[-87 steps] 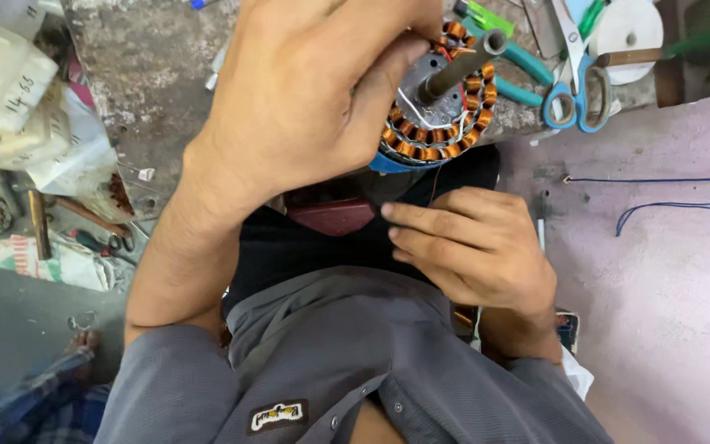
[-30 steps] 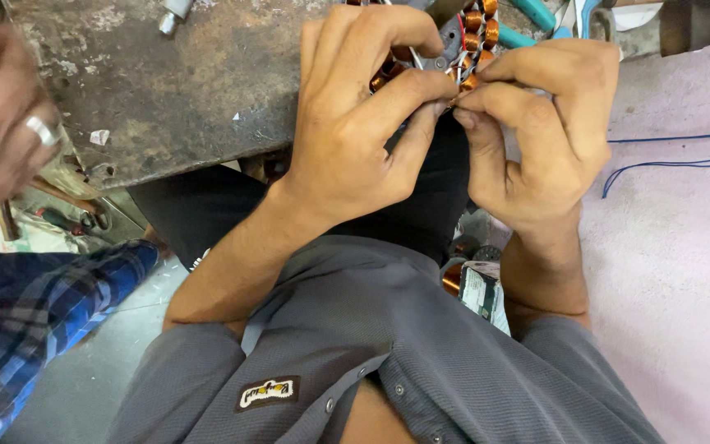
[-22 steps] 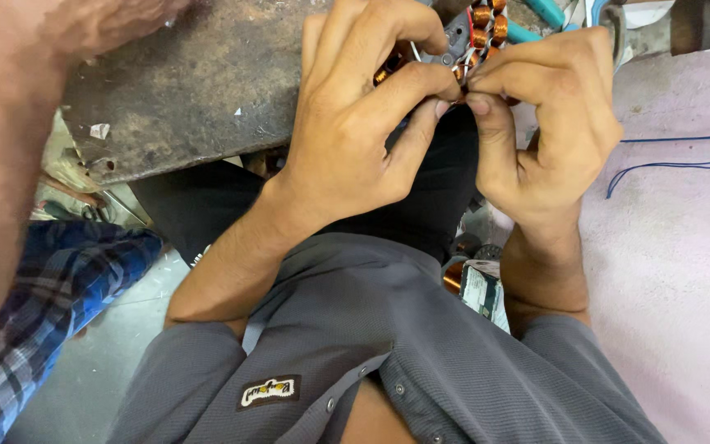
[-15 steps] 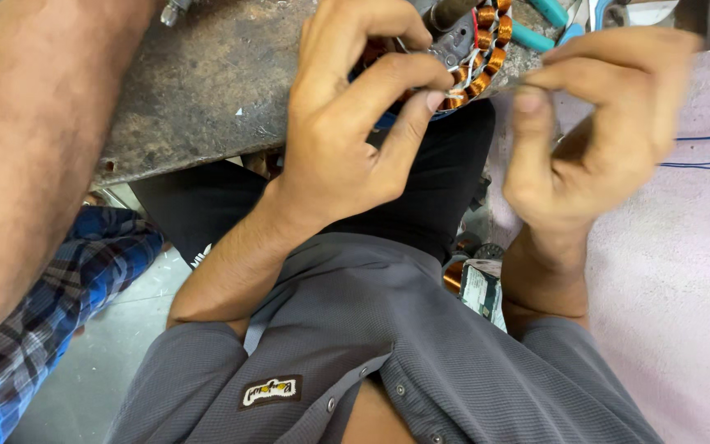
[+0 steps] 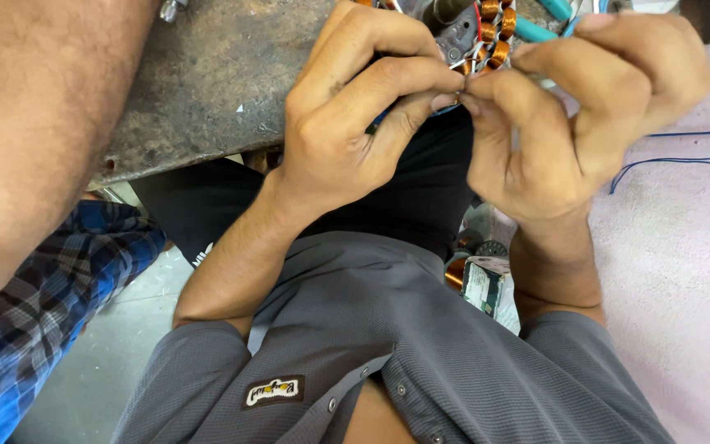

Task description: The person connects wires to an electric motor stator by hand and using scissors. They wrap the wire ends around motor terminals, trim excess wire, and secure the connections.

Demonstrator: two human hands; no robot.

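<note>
A motor stator with a ring of copper coils sits at the top edge of the view, over the edge of a worn grey bench. My left hand wraps over its near side, thumb and fingers curled tight on it. My right hand comes in from the right, and its thumb and forefinger pinch the stator's lower rim right against my left fingertips. What lies between the fingertips is hidden. My grey shirt fills the bottom of the view.
Another person's bare forearm and blue plaid sleeve fill the left side. A teal-handled tool lies behind the stator. Thin blue wire runs over the pink surface at right. A copper wire spool lies below my hands.
My right hand, lifted away from the stator half a second ago, has come back and pinches its rim again. The other person's arm has moved further into view at the left.
</note>
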